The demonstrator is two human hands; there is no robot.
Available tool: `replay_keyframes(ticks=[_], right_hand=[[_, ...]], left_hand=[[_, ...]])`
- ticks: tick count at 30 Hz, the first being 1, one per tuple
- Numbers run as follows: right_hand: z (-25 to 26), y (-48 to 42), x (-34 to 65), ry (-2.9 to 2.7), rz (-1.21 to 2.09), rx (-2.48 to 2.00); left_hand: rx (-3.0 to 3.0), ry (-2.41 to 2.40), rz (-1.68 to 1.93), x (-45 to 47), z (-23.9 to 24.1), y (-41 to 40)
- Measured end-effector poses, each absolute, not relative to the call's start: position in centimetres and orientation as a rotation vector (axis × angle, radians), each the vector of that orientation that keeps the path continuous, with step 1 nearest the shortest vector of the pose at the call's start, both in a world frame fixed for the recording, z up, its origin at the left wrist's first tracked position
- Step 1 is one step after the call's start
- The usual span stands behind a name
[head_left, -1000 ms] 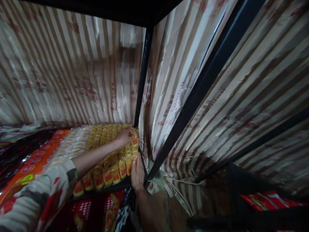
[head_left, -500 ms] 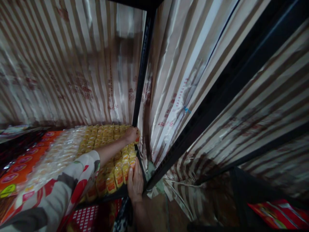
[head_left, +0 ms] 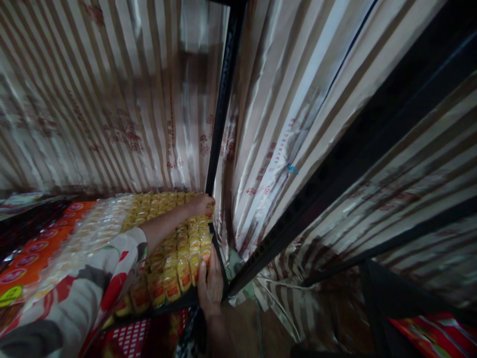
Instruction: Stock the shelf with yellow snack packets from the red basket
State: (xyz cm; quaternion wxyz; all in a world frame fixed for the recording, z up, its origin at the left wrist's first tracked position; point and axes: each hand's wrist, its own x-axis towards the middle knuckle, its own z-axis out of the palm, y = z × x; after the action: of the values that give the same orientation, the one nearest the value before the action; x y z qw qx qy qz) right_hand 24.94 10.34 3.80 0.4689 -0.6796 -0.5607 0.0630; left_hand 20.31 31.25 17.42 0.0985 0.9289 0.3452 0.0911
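Observation:
Rows of small yellow packets (head_left: pixel 169 271) in clear wrappers with red print stand packed together on a dark shelf (head_left: pixel 164 311). My left hand (head_left: pixel 203 204) reaches across them to the back right corner, its fingers curled over a yellow packet (head_left: pixel 210 211) beside the upright post. Part of that packet is hidden under the fingers. Along the right end of the front rows lies my right hand (head_left: pixel 210 283), fingers stretched out and pressed against the side of the packets near the shelf edge.
White clear-wrapped packs (head_left: pixel 87 241) and orange packages (head_left: pixel 33 246) line the shelf to the left. A black post (head_left: pixel 221 99) rises at the corner, and a slanting dark beam (head_left: pixel 316 184) crosses the right. Striped sheeting (head_left: pixel 122 99) hangs behind. A red basket (head_left: pixel 130 335) sits below.
My left forearm has shifted slightly left and up, while the hand stays at the back corner. The right hand keeps its place against the packets. The view has tilted slightly.

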Motion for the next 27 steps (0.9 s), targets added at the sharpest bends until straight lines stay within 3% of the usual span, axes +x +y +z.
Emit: replay_keyframes(ticks=[27], right_hand=[[3.2,10.2,24.9,-1.355,0.149,-1.623]], left_hand=[[2.787,1.252,-0.053,23.4,16.6,30.3]])
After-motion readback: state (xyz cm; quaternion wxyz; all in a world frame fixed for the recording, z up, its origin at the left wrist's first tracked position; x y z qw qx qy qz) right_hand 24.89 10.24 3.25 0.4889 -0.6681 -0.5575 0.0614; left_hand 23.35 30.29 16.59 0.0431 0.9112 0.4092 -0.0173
